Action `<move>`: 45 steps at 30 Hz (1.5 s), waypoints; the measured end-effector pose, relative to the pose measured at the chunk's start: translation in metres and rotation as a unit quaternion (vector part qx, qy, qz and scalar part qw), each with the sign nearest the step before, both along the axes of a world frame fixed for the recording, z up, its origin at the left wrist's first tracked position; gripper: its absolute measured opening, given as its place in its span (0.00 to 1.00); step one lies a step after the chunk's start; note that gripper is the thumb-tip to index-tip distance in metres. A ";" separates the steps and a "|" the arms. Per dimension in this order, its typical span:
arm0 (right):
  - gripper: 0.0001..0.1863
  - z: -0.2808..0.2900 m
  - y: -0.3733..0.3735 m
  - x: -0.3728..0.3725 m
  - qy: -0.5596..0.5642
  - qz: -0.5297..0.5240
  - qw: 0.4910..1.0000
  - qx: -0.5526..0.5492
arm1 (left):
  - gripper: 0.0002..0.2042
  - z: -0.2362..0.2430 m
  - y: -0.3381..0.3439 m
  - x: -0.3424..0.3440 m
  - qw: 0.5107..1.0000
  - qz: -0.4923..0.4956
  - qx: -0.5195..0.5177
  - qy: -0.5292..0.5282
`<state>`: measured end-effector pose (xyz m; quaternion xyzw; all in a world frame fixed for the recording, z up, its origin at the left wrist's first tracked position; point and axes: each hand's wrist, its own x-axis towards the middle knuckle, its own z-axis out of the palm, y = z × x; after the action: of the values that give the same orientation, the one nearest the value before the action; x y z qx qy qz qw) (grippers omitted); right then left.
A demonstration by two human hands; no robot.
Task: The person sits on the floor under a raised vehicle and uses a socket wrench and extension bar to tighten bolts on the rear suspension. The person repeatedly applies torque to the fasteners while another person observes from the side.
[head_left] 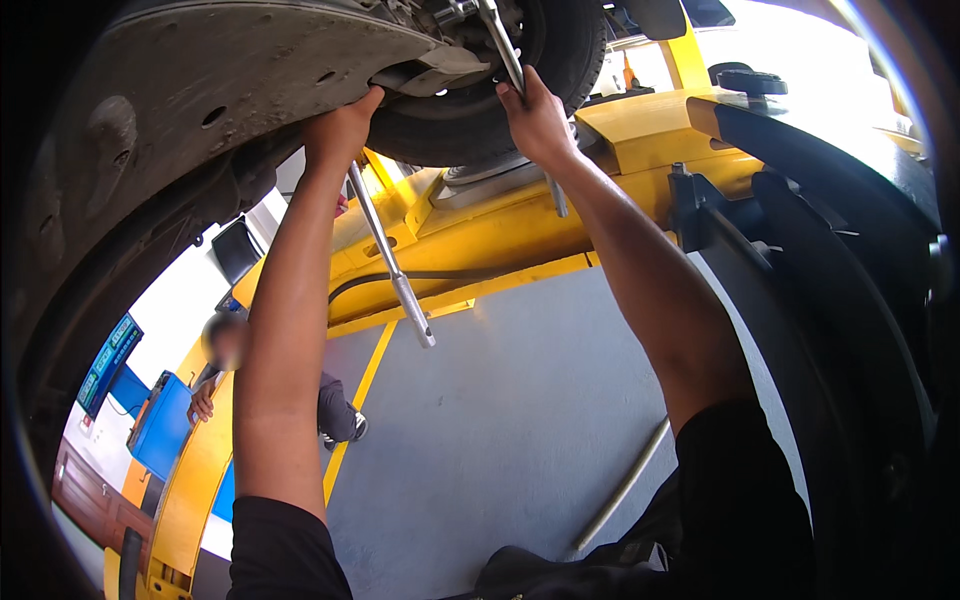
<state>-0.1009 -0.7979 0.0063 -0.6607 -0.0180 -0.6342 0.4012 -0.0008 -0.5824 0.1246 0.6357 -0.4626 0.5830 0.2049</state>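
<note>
My right hand (540,118) is closed around a long chrome wrench bar (501,40). The bar's upper end reaches a metal joint (456,13) beside the wheel, and its lower end (558,198) shows below my wrist. My left hand (342,130) is raised against the edge of the car's dark underbody panel (230,90), thumb pointing up, most fingers hidden. From that hand a steel breaker bar (376,232) slants down, its jointed end (415,310) hanging free. Behind both hands is the tyre (440,135).
A yellow lift platform (480,235) crosses below the wheel. Dark lift parts (820,170) stand at right. A person (338,408) is beyond the platform at left, near a blue cabinet (162,425) and a screen (110,365). A pole (625,485) is near the grey floor (480,400).
</note>
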 end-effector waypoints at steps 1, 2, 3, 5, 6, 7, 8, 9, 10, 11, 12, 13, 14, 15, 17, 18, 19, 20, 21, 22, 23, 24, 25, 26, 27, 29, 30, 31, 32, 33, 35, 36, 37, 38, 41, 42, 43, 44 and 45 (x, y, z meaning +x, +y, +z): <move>0.16 0.001 -0.001 0.005 0.002 -0.009 1.000 -0.009 | 0.23 -0.002 0.000 -0.001 1.000 0.004 0.004 0.001; 0.16 0.002 -0.004 0.009 0.006 -0.013 1.000 -0.021 | 0.23 -0.004 -0.001 -0.002 1.000 0.016 0.003 0.023; 0.16 0.002 -0.007 0.012 0.010 -0.018 0.999 -0.034 | 0.23 -0.003 -0.004 -0.003 0.999 0.028 0.002 0.045; 0.15 0.001 -0.005 0.014 0.020 -0.021 0.999 -0.043 | 0.24 -0.002 -0.002 -0.002 0.998 0.042 0.009 0.055; 0.15 -0.001 -0.005 0.013 0.027 -0.024 0.998 -0.042 | 0.24 -0.002 -0.001 -0.002 0.998 0.041 0.016 0.044; 0.15 0.000 -0.005 0.011 0.032 -0.028 0.998 -0.041 | 0.24 0.000 -0.001 -0.002 0.999 0.038 0.023 0.031; 0.15 0.001 -0.005 0.009 0.031 -0.031 0.998 -0.045 | 0.23 0.000 -0.001 -0.002 0.999 0.032 0.010 0.022; 0.15 0.001 -0.006 0.006 0.029 -0.034 0.998 -0.050 | 0.21 -0.001 -0.003 -0.002 1.000 0.026 -0.002 0.013; 0.15 0.001 -0.004 0.003 0.029 -0.036 0.997 -0.055 | 0.20 -0.003 -0.004 -0.003 1.000 0.020 -0.015 0.006; 0.15 0.001 -0.003 0.000 0.035 -0.043 0.997 -0.059 | 0.20 -0.004 -0.003 -0.003 1.000 0.019 -0.015 0.009; 0.15 -0.001 -0.001 -0.004 0.041 -0.050 0.996 -0.063 | 0.20 -0.005 -0.002 -0.004 1.000 0.018 -0.015 0.013; 0.15 -0.002 0.000 -0.007 0.045 -0.057 0.995 -0.067 | 0.20 -0.005 -0.001 -0.006 1.000 0.017 -0.016 0.015; 0.14 -0.003 -0.001 -0.006 0.043 -0.063 0.995 -0.070 | 0.21 -0.004 0.000 -0.005 1.000 0.013 -0.010 0.010; 0.14 -0.003 -0.002 -0.003 0.041 -0.068 0.994 -0.074 | 0.23 -0.003 0.002 -0.004 1.000 0.010 -0.005 0.006; 0.13 -0.001 -0.005 -0.002 0.035 -0.080 0.993 -0.080 | 0.24 0.000 -0.001 -0.003 1.000 0.008 -0.001 0.010; 0.13 -0.001 -0.007 -0.002 0.033 -0.084 0.993 -0.082 | 0.24 0.001 -0.003 -0.002 1.000 0.011 -0.002 0.020; 0.13 -0.002 -0.007 -0.001 0.032 -0.086 0.992 -0.083 | 0.24 0.000 -0.003 -0.003 0.999 0.016 -0.001 0.030; 0.13 -0.001 -0.008 -0.001 0.036 -0.093 0.992 -0.081 | 0.23 -0.002 -0.003 -0.004 0.999 0.015 -0.002 0.037; 0.13 0.000 -0.009 0.000 0.040 -0.100 0.991 -0.079 | 0.23 -0.003 -0.005 -0.005 0.999 0.015 -0.002 0.044; 0.13 0.003 -0.007 -0.001 0.043 -0.106 0.990 -0.078 | 0.23 -0.002 -0.004 -0.006 0.999 0.016 -0.004 0.049; 0.13 0.002 -0.004 -0.001 0.043 -0.109 0.990 -0.073 | 0.23 -0.001 -0.003 -0.005 0.999 0.017 0.002 0.044; 0.13 -0.001 0.000 -0.002 0.044 -0.112 0.990 -0.067 | 0.23 0.001 -0.004 -0.003 0.999 0.017 0.008 0.040; 0.13 -0.004 0.004 -0.001 0.043 -0.113 0.991 -0.061 | 0.23 0.002 -0.003 0.000 0.999 0.019 0.013 0.033; 0.13 -0.004 0.005 -0.003 0.044 -0.106 0.991 -0.065 | 0.23 0.003 -0.001 0.002 0.999 0.013 0.008 0.029; 0.13 -0.003 0.004 -0.005 0.036 -0.110 0.991 -0.072 | 0.23 0.004 0.000 0.005 1.000 0.006 0.003 0.024; 0.13 -0.005 -0.004 -0.006 0.029 -0.123 0.988 -0.085 | 0.23 0.001 -0.002 0.006 1.000 -0.002 -0.001 0.029; 0.13 -0.002 -0.010 -0.006 0.019 -0.129 0.986 -0.108 | 0.23 0.001 -0.002 0.006 0.999 -0.001 -0.001 0.033; 0.13 0.000 -0.014 -0.006 0.030 -0.135 0.985 -0.107 | 0.24 0.001 -0.002 0.003 0.999 -0.001 -0.001 0.036; 0.13 0.002 -0.017 -0.007 0.041 -0.141 0.983 -0.106 | 0.24 0.000 -0.003 -0.001 0.999 0.004 -0.003 0.046; 0.12 0.003 -0.019 -0.007 0.052 -0.147 0.982 -0.106 | 0.24 -0.003 -0.005 -0.004 0.998 0.008 -0.005 0.056; 0.12 0.001 -0.008 -0.007 0.037 -0.132 0.985 -0.106 | 0.24 -0.003 -0.003 -0.004 0.999 0.014 -0.008 0.037; 0.12 0.001 -0.004 -0.009 0.045 -0.126 0.986 -0.101 | 0.24 -0.001 -0.002 -0.004 1.000 0.011 -0.008 0.009; 0.12 -0.002 -0.003 -0.010 0.056 -0.124 0.986 -0.094 | 0.25 -0.003 -0.003 -0.005 1.000 0.004 -0.006 -0.016; 0.12 -0.001 -0.007 -0.007 0.052 -0.116 0.986 -0.105 | 0.24 -0.003 -0.003 -0.005 1.000 0.010 -0.001 0.015; 0.12 0.001 -0.011 -0.002 0.042 -0.099 0.987 -0.121 | 0.24 -0.001 -0.003 -0.009 0.997 0.024 0.004 0.078; 0.12 -0.002 -0.008 0.002 0.040 -0.100 0.987 -0.116 | 0.24 -0.004 -0.005 -0.011 0.997 0.025 -0.001 0.078; 0.12 -0.003 0.000 0.003 0.036 -0.097 0.988 -0.112 | 0.24 -0.005 -0.003 -0.011 0.997 0.030 -0.009 0.077; 0.13 -0.003 0.005 0.000 0.059 -0.084 0.990 -0.099 | 0.24 -0.005 -0.001 -0.009 0.997 0.026 -0.011 0.072; 0.13 -0.001 0.008 0.001 0.059 -0.080 0.990 -0.098 | 0.24 -0.003 0.001 -0.007 0.997 0.023 -0.013 0.067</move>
<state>-0.0998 -0.7899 0.0051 -0.7322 -0.0036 -0.6196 0.2828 -0.0079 -0.5817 0.1214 0.6810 -0.4255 0.5496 0.2305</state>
